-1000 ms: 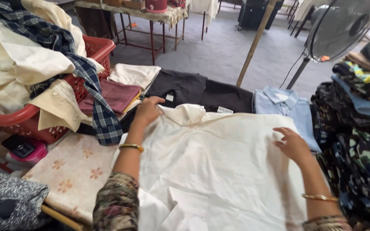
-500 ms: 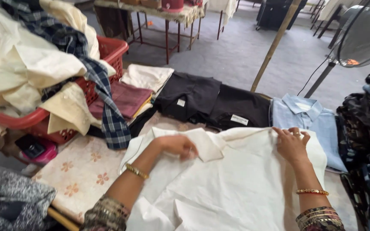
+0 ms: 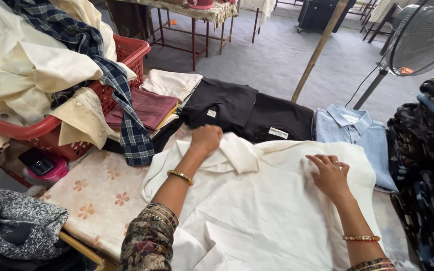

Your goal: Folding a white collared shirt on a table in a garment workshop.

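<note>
A cream white shirt (image 3: 272, 211) lies spread flat on the table in front of me. My left hand (image 3: 206, 139) is closed on the shirt's collar area at its far left edge. My right hand (image 3: 330, 174) rests flat on the cloth near the far right shoulder, fingers spread. Both wrists carry gold bangles.
A red basket (image 3: 126, 52) heaped with cream and plaid clothes stands at the left. Folded black shirts (image 3: 247, 110), a blue shirt (image 3: 357, 135) and a maroon one (image 3: 144, 108) lie beyond. A patterned clothes stack (image 3: 433, 175) is right; a fan (image 3: 423, 35) behind it.
My left hand has moved from the middle of the collar back up to the shirt's far left edge. My right hand has slid down from the far edge onto the cloth.
</note>
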